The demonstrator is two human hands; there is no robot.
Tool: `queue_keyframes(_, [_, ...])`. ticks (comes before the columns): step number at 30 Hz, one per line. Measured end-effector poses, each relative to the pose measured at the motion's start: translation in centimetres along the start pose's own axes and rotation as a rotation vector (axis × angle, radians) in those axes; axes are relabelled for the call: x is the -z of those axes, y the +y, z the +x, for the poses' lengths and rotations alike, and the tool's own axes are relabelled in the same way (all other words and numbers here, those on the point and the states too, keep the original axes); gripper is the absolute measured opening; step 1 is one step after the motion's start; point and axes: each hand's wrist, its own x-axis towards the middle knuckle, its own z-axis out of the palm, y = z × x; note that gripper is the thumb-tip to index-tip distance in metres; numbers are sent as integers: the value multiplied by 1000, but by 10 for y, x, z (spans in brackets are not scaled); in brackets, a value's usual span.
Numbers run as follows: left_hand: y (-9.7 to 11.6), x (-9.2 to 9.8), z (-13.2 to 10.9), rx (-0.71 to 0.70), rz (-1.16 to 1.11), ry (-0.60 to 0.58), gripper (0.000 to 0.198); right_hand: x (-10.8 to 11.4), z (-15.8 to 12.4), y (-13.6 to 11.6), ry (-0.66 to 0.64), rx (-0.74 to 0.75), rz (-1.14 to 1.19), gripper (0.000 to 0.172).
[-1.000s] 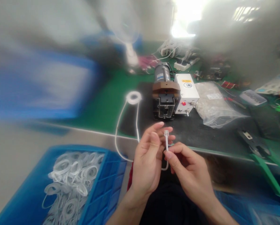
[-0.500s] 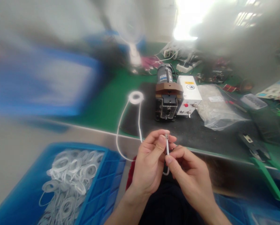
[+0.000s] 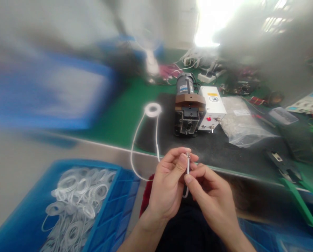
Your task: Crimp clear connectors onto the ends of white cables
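Note:
Between my fingers, in front of the bench edge, is the end of a white cable [image 3: 187, 167] with a small clear plug [image 3: 188, 154] on its tip. My left hand [image 3: 169, 185] pinches the plug between thumb and fingers. Just below it, my right hand [image 3: 211, 192] grips the cable between thumb and forefinger. A short bend of cable hangs under the fingers. The rest runs left from my left hand to a small white coil [image 3: 153, 110] lying on the bench, where it forms a loose loop over the edge.
A motor-driven machine [image 3: 189, 105] with a white control box [image 3: 212, 108] stands ahead on a black mat. To its right lie a plastic bag of small parts [image 3: 240, 120] and a green-handled crimping tool [image 3: 290, 178]. A blue crate [image 3: 114, 206] at lower left holds many coiled cables.
Both hands keep their hold on the cable end with hardly any movement. The view has shifted very slightly. The red light on the control box looks brighter.

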Motion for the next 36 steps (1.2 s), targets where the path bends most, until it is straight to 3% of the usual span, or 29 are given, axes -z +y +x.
queue_keyframes(12, [-3,9,7,-25,113,66,50,4,11,3,58,139,-226,21])
queue_keyframes(15, [-6,17,11,-67,233,48,56,8,24,6,85,88,-171,23])
queue_keyframes(19, [-13,39,10,-238,694,94,47,9,54,21,101,-148,137,34])
queue_keyframes(22, [-17,56,5,-430,1149,92,34,3,74,36,94,-203,244,34])
queue_keyframes(25, [-20,66,0,-678,1430,77,30,-4,83,43,119,-229,317,32])
queue_keyframes(29, [-20,68,-1,-880,1528,60,28,-8,88,42,142,-267,346,29])
queue_keyframes(36, [-18,60,-4,-948,1489,64,23,-8,92,41,143,-298,342,29])
